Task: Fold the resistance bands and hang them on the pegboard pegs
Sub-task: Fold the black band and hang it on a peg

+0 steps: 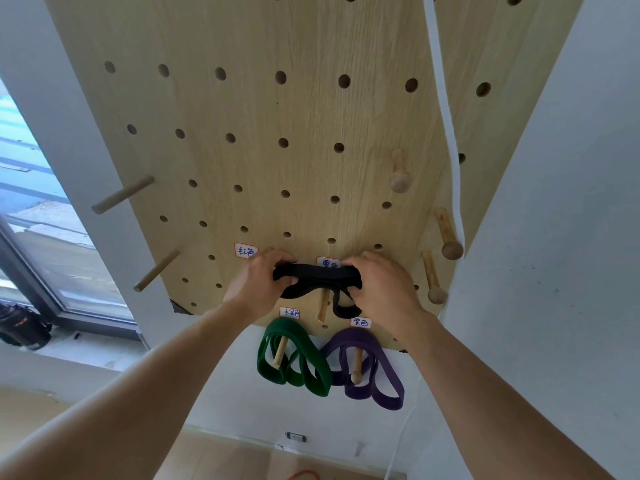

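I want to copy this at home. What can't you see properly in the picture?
- Head view: whether the black band is on the peg yet; band and both hands cover the peg's base.
- The label above the band: partly hidden, writing too small.
- The pegboard top: cut off by the frame edge.

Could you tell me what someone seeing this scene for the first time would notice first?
Most likely the two hands, left hand and right hand, gripping a bunched black band low on the wooden pegboard, just above a bare peg. Right below, a green band and a purple band already hang folded on pegs, side by side.
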A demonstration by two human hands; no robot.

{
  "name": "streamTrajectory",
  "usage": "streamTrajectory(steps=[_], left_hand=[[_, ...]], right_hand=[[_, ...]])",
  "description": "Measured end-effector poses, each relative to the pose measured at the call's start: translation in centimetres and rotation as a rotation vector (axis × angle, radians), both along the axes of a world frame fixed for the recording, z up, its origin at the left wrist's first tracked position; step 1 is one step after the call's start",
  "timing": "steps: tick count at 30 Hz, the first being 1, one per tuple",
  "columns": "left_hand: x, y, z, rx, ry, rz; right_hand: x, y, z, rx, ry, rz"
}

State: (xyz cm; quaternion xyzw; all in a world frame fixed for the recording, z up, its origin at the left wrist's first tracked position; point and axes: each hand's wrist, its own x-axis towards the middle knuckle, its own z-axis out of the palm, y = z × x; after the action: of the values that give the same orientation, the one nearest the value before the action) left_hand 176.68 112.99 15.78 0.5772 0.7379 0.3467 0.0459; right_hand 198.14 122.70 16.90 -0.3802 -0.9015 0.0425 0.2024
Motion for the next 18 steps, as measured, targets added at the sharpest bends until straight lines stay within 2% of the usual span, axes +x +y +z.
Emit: streamTrajectory(steps=[6, 9, 13, 18], left_hand=[[-0.1, -0.7, -0.1, 0.001, 0.126, -0.080], [-0.1, -0.8, -0.2, -0.022, 0.107, -0.086], [0.2, -0.8, 0.0, -0.060, 0.095, -0.080], [0.2, 0.1, 1.2, -0.098, -0.061, -0.049]], right_hand=[[0.0, -0.8, -1.4, 0.065, -0.010, -0.022], [-0.1, -0.9, -1.9, 0.063, 0.010, -0.018], [-0.2, -0.9, -1.8, 0.160, 0.064, 0.010], [-0.4, -0.5, -1.1, 0.210, 0.122, 0.074]])
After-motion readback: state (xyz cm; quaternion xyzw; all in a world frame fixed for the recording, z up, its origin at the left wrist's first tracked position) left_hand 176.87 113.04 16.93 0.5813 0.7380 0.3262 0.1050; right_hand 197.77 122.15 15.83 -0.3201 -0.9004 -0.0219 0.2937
